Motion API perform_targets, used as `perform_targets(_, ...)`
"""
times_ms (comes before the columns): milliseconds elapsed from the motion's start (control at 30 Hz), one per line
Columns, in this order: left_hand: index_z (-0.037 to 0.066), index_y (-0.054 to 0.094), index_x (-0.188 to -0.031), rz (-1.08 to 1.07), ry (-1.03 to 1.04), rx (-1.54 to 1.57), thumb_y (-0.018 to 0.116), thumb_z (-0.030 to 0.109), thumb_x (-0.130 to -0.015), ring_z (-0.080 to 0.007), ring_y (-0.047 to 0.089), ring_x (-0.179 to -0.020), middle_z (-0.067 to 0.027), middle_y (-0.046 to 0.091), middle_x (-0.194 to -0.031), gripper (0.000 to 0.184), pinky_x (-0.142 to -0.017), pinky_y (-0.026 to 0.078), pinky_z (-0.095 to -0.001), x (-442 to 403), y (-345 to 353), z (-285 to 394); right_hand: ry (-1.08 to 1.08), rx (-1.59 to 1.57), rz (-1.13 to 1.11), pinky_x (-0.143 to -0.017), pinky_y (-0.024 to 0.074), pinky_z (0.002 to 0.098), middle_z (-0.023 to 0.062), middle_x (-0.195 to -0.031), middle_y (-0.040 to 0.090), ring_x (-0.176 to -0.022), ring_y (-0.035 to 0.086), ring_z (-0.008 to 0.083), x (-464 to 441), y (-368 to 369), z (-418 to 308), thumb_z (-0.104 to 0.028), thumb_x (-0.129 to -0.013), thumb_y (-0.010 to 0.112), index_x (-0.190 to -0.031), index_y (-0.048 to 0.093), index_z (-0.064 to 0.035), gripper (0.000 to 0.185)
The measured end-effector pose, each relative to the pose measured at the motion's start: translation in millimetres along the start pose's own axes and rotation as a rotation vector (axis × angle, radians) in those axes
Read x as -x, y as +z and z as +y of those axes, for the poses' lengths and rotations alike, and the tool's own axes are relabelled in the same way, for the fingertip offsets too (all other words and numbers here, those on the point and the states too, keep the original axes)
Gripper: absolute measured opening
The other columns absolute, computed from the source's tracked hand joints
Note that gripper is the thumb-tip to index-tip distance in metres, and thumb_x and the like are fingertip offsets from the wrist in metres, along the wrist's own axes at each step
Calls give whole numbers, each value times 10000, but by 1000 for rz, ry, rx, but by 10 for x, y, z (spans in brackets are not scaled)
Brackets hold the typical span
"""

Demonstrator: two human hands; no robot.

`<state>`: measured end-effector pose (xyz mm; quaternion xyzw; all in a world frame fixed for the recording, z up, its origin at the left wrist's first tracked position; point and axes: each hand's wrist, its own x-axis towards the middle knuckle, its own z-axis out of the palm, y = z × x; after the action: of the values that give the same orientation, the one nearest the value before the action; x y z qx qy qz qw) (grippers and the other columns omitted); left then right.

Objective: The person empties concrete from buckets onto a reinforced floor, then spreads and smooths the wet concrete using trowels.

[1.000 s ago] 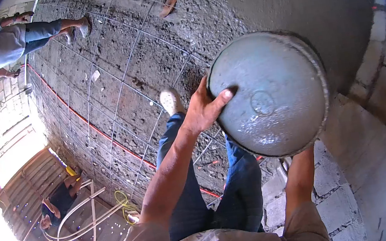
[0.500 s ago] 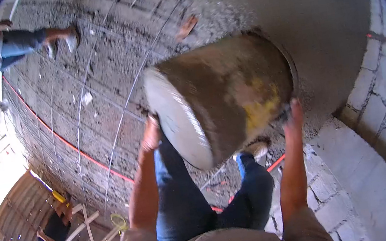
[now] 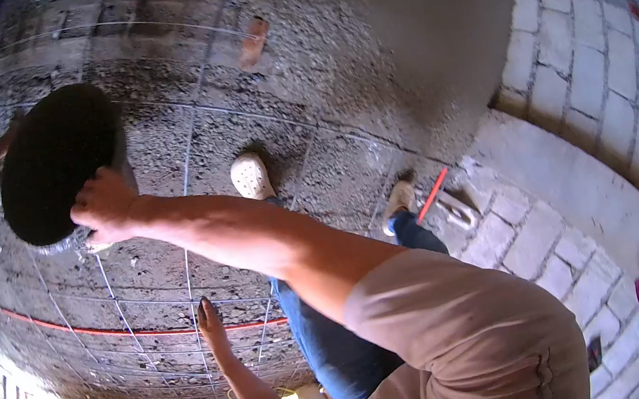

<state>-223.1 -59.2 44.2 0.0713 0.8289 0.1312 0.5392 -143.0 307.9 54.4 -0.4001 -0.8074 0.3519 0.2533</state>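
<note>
A large dark bucket hangs tilted on the left, its open mouth facing me and its inside black. My right hand reaches across my body and grips the near rim, fingers curled over it. At the far side, another person's hand is at the bucket, partly hidden behind it. My left hand is lower down, away from the bucket, its fingers stretched out and nothing visible in them.
Steel bars cross the rough gravelly ground. Smooth wet concrete lies at upper right, beside a block wall. A brick piece, a red hose and a trowel lie on the ground.
The bucket has swung from in front of me to the left, its mouth now toward me. My left hand has let go; my right still holds. Another person's hand has come to the bucket.
</note>
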Motion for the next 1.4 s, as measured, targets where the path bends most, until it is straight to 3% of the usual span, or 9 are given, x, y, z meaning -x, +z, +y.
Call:
perform_targets(167, 6, 497, -1248, -89, -55, 74, 522, 463, -896, -176, 519, -1002, -82, 560, -1151, 577, -831, 411, -299, -19, 57, -291, -52, 241, -453, -833, 354, 438, 34, -934, 601, -956, 533, 178, 259, 616, 274, -298, -770, 628, -914, 628, -156, 202)
perform_targets(400, 88, 525, -1228, -82, -200, 31, 512, 481, -897, -182, 537, -980, -43, 573, -1101, 514, -797, 416, -339, 233, 150, -100, -106, 467, -458, -889, 336, 455, 16, -914, 601, -957, 501, 200, 833, 747, 180, -255, -799, 548, -870, 666, -159, 169)
perform_targets(767, 120, 473, -1289, -124, 21, -384, 515, 505, -875, -269, 533, -1099, -77, 530, -1251, 566, -851, 392, -436, 17, 300, 580, 341, -192, -220, -664, 506, 453, 145, -784, 644, -802, 634, 324, 1936, -1301, 465, -299, -791, 591, -883, 645, -72, 251)
perform_targets(1067, 40, 564, -1160, -162, 664, -653, 575, 401, -884, -178, 602, -876, -82, 619, -1063, 454, -683, 464, -326, 743, 1398, 1118, 602, -738, 616, -638, 450, 361, 96, -802, 620, -710, 567, 205, 5900, -3114, 422, -397, -870, 586, -964, 581, 16, 424)
perform_targets(1133, 3, 560, -1157, -201, 774, -570, 576, 354, -895, -176, 594, -892, -108, 624, -1042, 438, -727, 469, -326, 1352, 1848, 1079, 1046, -975, 645, -817, 480, 354, 133, -961, 630, -900, 615, 235, 7235, -2402, 971, -356, -855, 604, -1108, 571, 8, 444)
perform_targets(1167, 3, 560, -1157, -201, 805, -590, 576, 354, -895, -176, 594, -892, -108, 624, -1042, 438, -727, 469, -326, 1653, 2074, 1015, 1104, -76, 607, -818, 482, 417, 153, -995, 618, -958, 602, 281, 7900, -1793, 1175, -264, -834, 594, -1090, 587, -36, 343)
perform_targets(1200, -13, 555, -1161, -182, 885, -659, 570, 341, -900, -180, 587, -915, -115, 623, -1042, 439, -752, 466, -320, 1933, 2316, 939, 1539, 241, -156, -839, 481, 409, 135, -1030, 632, -970, 599, 319, 8322, -2007, 780, -282, -779, 621, -1074, 636, -99, 347)
perform_targets(1300, -39, 395, -1317, -414, 870, -695, 548, 378, -903, -251, 462, -1161, -180, 460, -1293, 607, -960, 391, -368, 2619, 2965, 645, 1615, -23, 187, -737, 507, 458, 155, -874, 634, -887, 616, 338, 9524, -1428, 537, -189, -766, 559, -880, 657, -106, 171)
perform_targets(1400, -8, 485, -1240, -629, 859, -856, 486, 310, -936, -213, 527, -1095, -127, 554, -1198, 440, -896, 430, -326, 3288, 3665, 98, 1780, -104, 224, -739, 502, 466, 154, -868, 634, -887, 611, 351, 10036, -1341, 30, -245, -780, 574, -883, 640, -100, 190)
